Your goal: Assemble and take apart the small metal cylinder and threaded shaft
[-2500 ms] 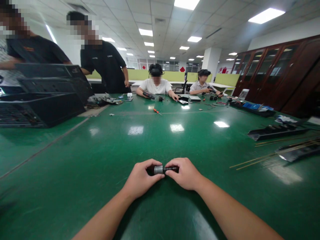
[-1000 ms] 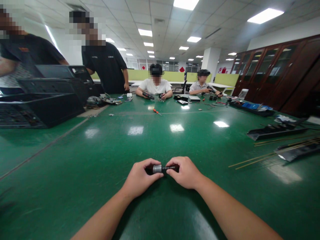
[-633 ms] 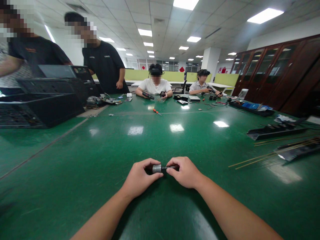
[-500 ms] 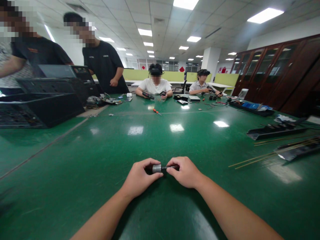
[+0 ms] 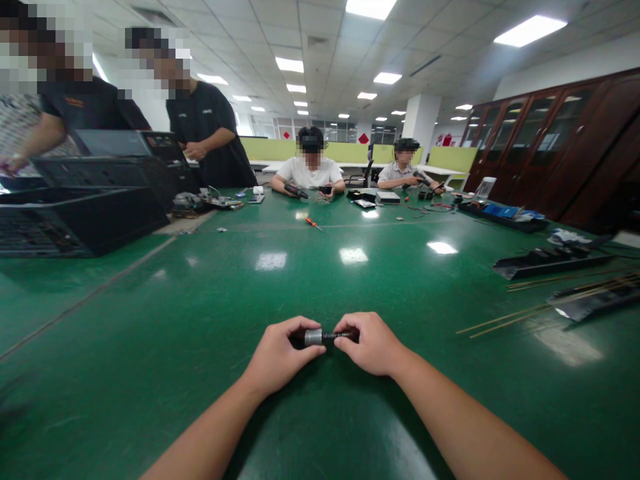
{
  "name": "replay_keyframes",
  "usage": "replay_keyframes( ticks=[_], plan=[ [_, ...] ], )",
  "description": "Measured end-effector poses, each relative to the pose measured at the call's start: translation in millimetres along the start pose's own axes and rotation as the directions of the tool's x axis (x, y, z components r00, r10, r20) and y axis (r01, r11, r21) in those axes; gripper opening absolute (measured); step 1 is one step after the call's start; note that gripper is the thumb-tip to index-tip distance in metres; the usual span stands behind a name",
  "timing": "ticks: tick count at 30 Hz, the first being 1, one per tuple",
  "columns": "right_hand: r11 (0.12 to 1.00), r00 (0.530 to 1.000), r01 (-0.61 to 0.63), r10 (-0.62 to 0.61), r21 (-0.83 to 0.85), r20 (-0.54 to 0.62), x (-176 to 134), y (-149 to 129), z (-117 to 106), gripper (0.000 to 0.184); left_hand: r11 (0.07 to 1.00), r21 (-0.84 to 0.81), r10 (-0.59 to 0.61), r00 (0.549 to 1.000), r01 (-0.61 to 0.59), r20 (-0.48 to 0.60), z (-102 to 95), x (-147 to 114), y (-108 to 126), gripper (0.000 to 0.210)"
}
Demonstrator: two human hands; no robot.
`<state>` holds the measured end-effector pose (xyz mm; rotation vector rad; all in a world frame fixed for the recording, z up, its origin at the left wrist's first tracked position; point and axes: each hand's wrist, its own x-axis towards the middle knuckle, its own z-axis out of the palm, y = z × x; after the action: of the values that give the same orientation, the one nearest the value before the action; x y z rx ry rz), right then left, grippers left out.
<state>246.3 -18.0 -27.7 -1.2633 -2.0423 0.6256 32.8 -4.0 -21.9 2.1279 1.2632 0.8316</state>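
Low in the middle of the head view, my left hand (image 5: 277, 348) is closed on a short silver metal cylinder (image 5: 313, 337), thumb below and fingers above. A thin dark ridged shaft (image 5: 329, 336) runs from the cylinder's right end toward my right hand (image 5: 374, 345). That hand pinches the shaft between thumb and fingers, which hide part of it. The piece lies level, just above the green tabletop (image 5: 240, 293). Its exact kind is too small to make out.
Ahead lies an orange screwdriver (image 5: 313, 223). Black computer cases (image 5: 95, 220) stand at left. To the right are thin brass-coloured rods (image 5: 515, 320) and dark metal trays (image 5: 550, 262). Two people sit opposite, one with a power drill (image 5: 296, 191); others stand at left.
My hands and the piece between them look nearly unchanged. At left, the standing people have shifted; one now has both hands together in front of the body.
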Motion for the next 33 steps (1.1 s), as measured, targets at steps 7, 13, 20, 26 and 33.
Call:
replay_keyframes(
  ticks=[7, 13, 20, 26, 33],
  plan=[
    [1.0, 0.999, -0.03, 0.029, 0.003, 0.019, 0.6, 1.2, 1.4, 0.012, 1.0, -0.009, 0.0, 1.0, 0.0, 0.009, -0.7, -0.3, 1.7, 0.023],
    [1.0, 1.0, -0.017, 0.017, -0.001, -0.001, 0.1, 1.8, 0.5, 0.009, 1.0, -0.026, -0.007, 1.0, 0.007, 0.01, -0.2, -0.2, 0.5, 0.024],
    [1.0, 1.0, 0.011, -0.011, 0.005, -0.015, -1.3, 3.5, -0.5, 0.007, 1.0, -0.024, -0.007, 1.0, 0.007, 0.006, 0.7, -0.8, -0.9, 0.023],
    [1.0, 1.0, 0.006, -0.006, 0.009, -0.015, -1.9, 4.3, -0.3, 0.008, 0.999, -0.047, -0.02, 1.0, 0.02, 0.007, 0.4, -1.1, -1.1, 0.024],
    [0.999, 0.999, -0.035, 0.035, 0.026, -0.013, -0.9, 5.3, -0.5, 0.007, 0.998, -0.059, -0.03, 1.0, 0.031, 0.006, -0.4, -0.1, -1.0, 0.024]
  ],
)
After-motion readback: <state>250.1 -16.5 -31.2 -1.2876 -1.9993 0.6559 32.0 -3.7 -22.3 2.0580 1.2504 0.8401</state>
